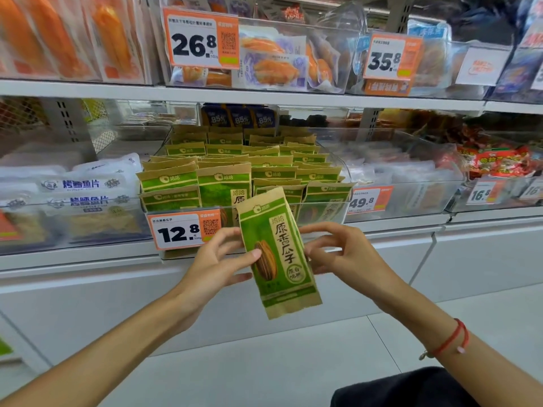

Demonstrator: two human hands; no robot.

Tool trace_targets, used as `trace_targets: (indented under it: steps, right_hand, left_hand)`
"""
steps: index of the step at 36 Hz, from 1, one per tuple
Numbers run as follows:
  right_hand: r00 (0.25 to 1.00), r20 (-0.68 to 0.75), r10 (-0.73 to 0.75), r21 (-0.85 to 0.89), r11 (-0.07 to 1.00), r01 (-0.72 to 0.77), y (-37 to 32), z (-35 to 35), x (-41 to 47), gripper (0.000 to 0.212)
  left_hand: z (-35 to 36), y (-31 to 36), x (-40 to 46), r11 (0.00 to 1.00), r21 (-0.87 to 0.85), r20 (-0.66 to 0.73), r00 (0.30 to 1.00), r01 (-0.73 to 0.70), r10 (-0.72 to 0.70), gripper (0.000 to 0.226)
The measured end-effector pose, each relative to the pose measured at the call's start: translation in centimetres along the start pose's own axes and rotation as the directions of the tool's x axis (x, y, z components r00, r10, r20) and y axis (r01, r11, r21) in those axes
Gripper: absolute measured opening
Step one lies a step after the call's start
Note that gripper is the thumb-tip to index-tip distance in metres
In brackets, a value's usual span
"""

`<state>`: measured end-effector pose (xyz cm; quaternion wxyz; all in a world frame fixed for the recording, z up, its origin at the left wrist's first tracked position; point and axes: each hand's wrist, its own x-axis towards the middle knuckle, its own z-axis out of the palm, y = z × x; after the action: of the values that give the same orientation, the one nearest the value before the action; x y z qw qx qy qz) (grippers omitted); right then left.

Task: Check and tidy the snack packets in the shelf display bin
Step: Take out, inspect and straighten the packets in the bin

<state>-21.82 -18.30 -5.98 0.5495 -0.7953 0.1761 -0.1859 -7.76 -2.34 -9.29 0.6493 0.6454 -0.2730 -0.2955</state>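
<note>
In the head view, the left hand [217,257] pinches a green snack packet [277,254] by its left edge, thumb on the front, just near of the display bin [342,168]. The packet's long axis stands nearly upright, top tilted left, and the right hand [338,254] touches its right edge with loosely curled fingers; whether it grips is unclear

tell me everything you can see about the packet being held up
The packet is a tall, flat pouch of tan paper-like material with a green front panel, large printed characters and a sunflower seed picture. It looks sealed and undamaged, tilted with its top leaning left, in front of the bin. The left hand pinches its left edge; the right hand touches its right edge.
</note>
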Motion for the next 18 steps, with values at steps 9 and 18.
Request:
trace_targets:
  steps: [9, 18]
  right_hand:
    - [0.997, -0.082, 0.011, -0.269, 0.963, -0.033, 0.6, 1.4, 0.3, 0.019]
    - [0.988, -0.15, 0.046, -0.163, 0.984, -0.071, -0.4, 2.8, 0.3, 0.062]
  left_hand:
    - [1.7, 0.2, -1.0, 0.958, 0.167, -0.158, 0.952, -0.235, 0.261, 0.029]
    - [3.4, 0.5, -1.6, 0.871, 0.339, -0.163, 0.89, -0.355, 0.426, 0.03]
